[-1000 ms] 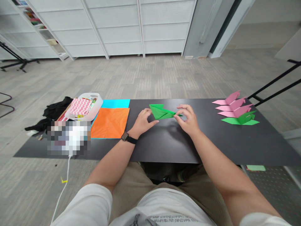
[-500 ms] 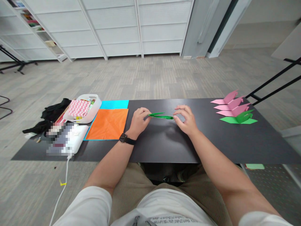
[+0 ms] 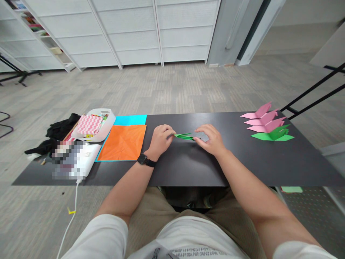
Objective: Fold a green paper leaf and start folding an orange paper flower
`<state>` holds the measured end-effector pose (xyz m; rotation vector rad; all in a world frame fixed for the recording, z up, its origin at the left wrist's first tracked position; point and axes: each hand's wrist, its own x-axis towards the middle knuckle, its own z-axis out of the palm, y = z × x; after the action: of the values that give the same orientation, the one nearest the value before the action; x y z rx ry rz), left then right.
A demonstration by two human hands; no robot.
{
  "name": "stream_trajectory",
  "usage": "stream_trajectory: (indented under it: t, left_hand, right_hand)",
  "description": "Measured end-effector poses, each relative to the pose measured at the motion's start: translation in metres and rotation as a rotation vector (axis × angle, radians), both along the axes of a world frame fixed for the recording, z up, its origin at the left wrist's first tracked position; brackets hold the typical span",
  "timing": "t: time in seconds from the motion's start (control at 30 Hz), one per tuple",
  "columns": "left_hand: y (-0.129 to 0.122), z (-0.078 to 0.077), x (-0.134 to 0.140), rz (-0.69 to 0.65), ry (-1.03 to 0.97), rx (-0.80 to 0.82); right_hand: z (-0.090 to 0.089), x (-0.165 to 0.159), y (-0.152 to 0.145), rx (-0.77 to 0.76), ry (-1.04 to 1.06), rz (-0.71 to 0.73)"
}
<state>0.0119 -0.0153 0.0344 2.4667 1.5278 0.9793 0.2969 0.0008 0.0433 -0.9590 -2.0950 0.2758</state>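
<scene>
A narrow piece of folded green paper (image 3: 184, 136) stretches between my two hands over the dark table. My left hand (image 3: 161, 139), with a black watch on its wrist, pinches the paper's left end between thumb and fingers. At the other end, my right hand (image 3: 211, 139) grips the paper at the thumb; its upper fingers are curved and lifted away from it. The paper's layers spread slightly apart in the middle. Both its tips are partly hidden by my fingers.
On the table (image 3: 183, 169), orange sheets (image 3: 122, 143) lie over blue ones (image 3: 132, 119) at left. Beyond them are a white basket (image 3: 107, 126), a white device with a cable and black cloth (image 3: 63, 126). Several pink paper cranes (image 3: 261, 118) and a green paper crane (image 3: 272, 136) stand at right.
My right hand has moved slightly left, closer to my left hand. The green paper between them sits a little lower and shows a shorter span.
</scene>
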Motion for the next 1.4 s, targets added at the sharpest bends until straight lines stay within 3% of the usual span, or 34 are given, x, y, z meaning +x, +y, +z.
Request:
stream_trajectory:
  t: [0.47, 0.93, 1.2, 1.4]
  left_hand:
    - [-0.004, 0.005, 0.005, -0.047, 0.107, 0.016]
    - [-0.002, 0.001, 0.003, -0.054, 0.113, 0.014]
    - [0.002, -0.007, 0.001, -0.082, 0.105, 0.012]
    - [0.001, -0.003, 0.002, -0.073, 0.099, 0.011]
  right_hand:
    - [0.0, -0.002, -0.004, -0.013, -0.106, 0.05]
    - [-0.007, 0.001, 0.001, 0.242, -0.137, 0.17]
    - [-0.006, 0.0, 0.001, 0.193, -0.129, 0.149]
    - [-0.005, -0.004, -0.003, 0.212, -0.06, 0.184]
